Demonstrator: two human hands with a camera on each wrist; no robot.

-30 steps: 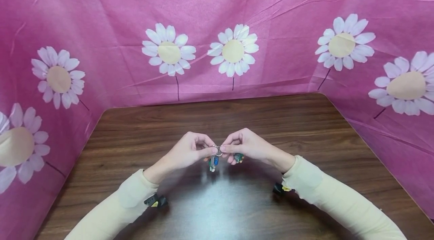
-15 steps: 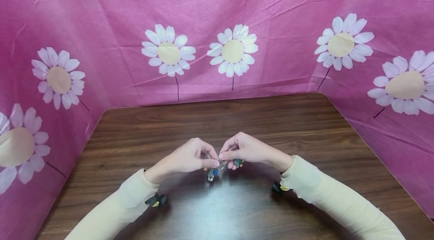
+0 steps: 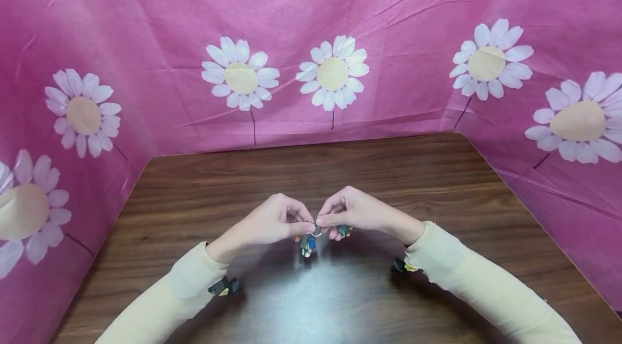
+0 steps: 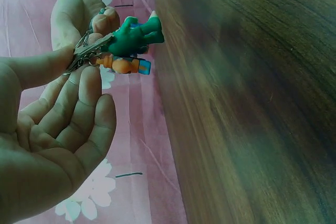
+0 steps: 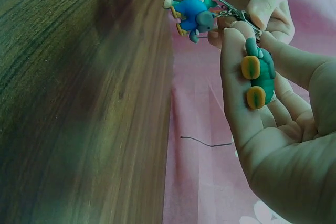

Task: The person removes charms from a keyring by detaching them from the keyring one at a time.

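Above the table, both hands meet at a metal key ring [image 3: 317, 232]. My left hand [image 3: 278, 220] pinches it between thumb and fingertips, along with flat metal keys [image 4: 86, 55]. From that side dangle a green figure charm [image 4: 134, 39], an orange one [image 4: 122, 66] with a blue end, and a blue one [image 5: 191, 14]. My right hand [image 3: 357, 210] pinches the ring's other side with thumb and index finger. Against its fingers lies a green charm with orange feet [image 5: 265, 74]. The fingertips hide part of the ring.
The dark wooden table [image 3: 311, 171] lies beneath the hands, with a bright reflection near the front. A pink cloth [image 3: 282, 4] printed with white daisies encloses its back and sides. Small black devices [image 3: 224, 286] sit at both wrists.
Both hands have shifted slightly down in the head view with the key ring, dipping and then rising a little. The charms hang lower than before. Both grips remain on the ring.
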